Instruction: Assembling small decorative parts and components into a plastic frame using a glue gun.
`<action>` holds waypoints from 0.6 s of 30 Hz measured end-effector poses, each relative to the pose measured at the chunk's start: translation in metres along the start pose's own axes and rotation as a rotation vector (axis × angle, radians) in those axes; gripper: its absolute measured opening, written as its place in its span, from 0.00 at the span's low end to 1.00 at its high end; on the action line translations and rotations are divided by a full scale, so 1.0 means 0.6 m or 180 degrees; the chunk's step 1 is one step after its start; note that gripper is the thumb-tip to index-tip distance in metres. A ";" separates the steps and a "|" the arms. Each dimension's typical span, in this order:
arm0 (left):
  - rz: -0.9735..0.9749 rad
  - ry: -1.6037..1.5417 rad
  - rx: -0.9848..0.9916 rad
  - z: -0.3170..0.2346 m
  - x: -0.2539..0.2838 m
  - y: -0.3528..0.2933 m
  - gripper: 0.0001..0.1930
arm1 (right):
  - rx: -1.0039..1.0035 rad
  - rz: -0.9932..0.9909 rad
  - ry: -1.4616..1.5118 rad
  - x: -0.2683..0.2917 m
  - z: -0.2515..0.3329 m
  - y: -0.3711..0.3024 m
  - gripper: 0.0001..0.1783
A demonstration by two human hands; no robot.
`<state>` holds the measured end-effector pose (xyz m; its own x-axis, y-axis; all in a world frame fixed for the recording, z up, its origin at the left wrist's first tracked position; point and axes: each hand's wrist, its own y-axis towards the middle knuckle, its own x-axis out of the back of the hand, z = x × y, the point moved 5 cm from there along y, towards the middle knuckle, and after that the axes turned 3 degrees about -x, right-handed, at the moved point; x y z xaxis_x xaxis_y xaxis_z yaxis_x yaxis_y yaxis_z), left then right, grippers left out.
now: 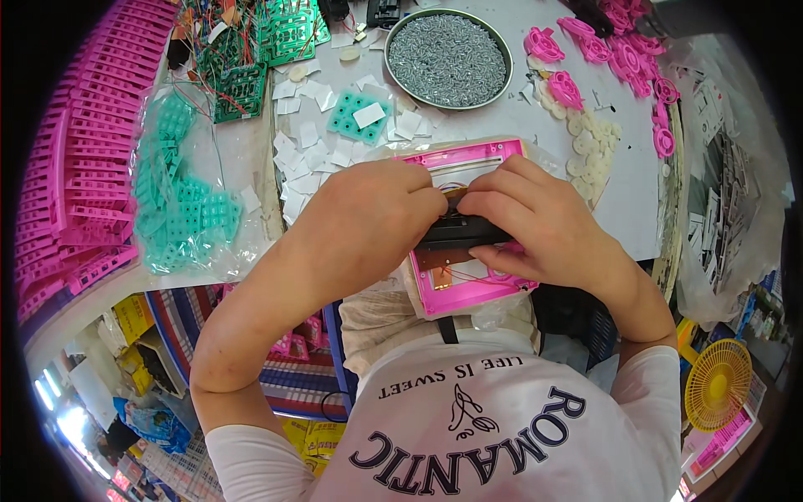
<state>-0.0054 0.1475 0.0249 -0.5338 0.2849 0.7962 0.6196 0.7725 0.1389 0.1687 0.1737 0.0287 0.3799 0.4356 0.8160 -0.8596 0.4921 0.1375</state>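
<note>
In front of my body lies a pink plastic housing (456, 299), a shallow open frame with thin wires inside, at the table's near edge. Across its middle sits a long black plastic part (464, 234), with a brown board (447, 258) showing just below it. My left hand (368, 213) is closed, its curled fingertips pressed on the black part's left end. My right hand (544, 222) holds the same part from the right, fingers above and thumb below. My fingers hide some of the part and of the housing's inside.
A round tin of small screws (447, 60) stands at the back. Teal rubber keypads (188, 201), white paper squares (305, 159) and green circuit boards (288, 33) lie left. Pink housings (92, 167) pile up far left. Cream discs (592, 151) and pink pieces (623, 58) lie right.
</note>
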 end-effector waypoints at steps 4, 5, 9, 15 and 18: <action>-0.0230 -0.0226 0.0109 0.005 -0.005 -0.009 0.09 | -0.0042 -0.0012 0.0010 0.000 -0.001 0.001 0.27; -0.0236 -0.0262 0.0127 0.005 -0.005 -0.009 0.09 | -0.0018 -0.0008 -0.0038 -0.001 0.000 0.000 0.28; -0.0207 -0.0288 0.0041 0.001 -0.005 -0.011 0.10 | 0.0132 -0.0072 -0.0191 -0.002 0.003 -0.002 0.29; -0.0263 -0.0178 0.0011 -0.007 -0.004 -0.014 0.11 | 0.0177 -0.0248 -0.0447 -0.003 0.015 -0.008 0.23; -0.0191 -0.0006 -0.0011 -0.012 -0.004 -0.014 0.11 | 0.0184 -0.0268 -0.0651 -0.004 0.023 -0.011 0.19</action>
<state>-0.0053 0.1360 0.0259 -0.5712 0.2391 0.7852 0.5883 0.7863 0.1885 0.1686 0.1592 0.0336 0.3792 0.2302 0.8962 -0.8482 0.4736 0.2372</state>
